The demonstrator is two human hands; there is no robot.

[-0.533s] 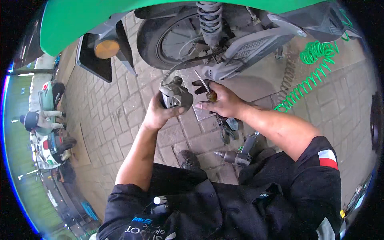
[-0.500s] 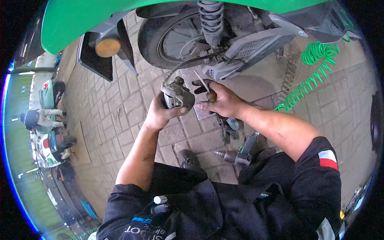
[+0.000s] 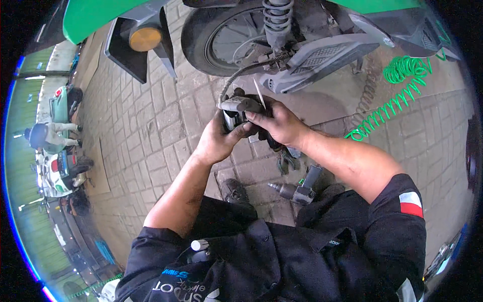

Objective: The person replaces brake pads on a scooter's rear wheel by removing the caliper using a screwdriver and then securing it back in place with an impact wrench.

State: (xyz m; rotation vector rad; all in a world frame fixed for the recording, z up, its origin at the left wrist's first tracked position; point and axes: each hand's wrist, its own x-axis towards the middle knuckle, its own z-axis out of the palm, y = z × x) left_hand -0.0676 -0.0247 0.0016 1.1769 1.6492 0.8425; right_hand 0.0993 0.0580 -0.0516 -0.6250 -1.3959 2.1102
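Observation:
My left hand (image 3: 219,138) is closed round a dark grey brake caliper (image 3: 242,104) held in front of me. A ribbed hose (image 3: 232,80) runs from the caliper up toward the scooter's wheel (image 3: 221,45). My right hand (image 3: 282,127) is closed too, its thumb against the caliper's near side. A screwdriver (image 3: 258,92) sits in that hand with its thin shaft pointing up and away; its handle is hidden by the fingers. Both hands meet at the caliper, and their fingertips are dark with grime.
The scooter's coil spring shock (image 3: 278,22) and grey side cover (image 3: 322,58) hang beyond my hands. An impact wrench (image 3: 299,191) and pliers (image 3: 287,163) lie on the paving near my feet. A green coiled air hose (image 3: 402,73) stretches at right. Parked scooters and a person (image 3: 48,136) are far left.
My right hand has moved left onto the caliper, still with the screwdriver. The caliper has shifted slightly right and turned, showing its open side toward me.

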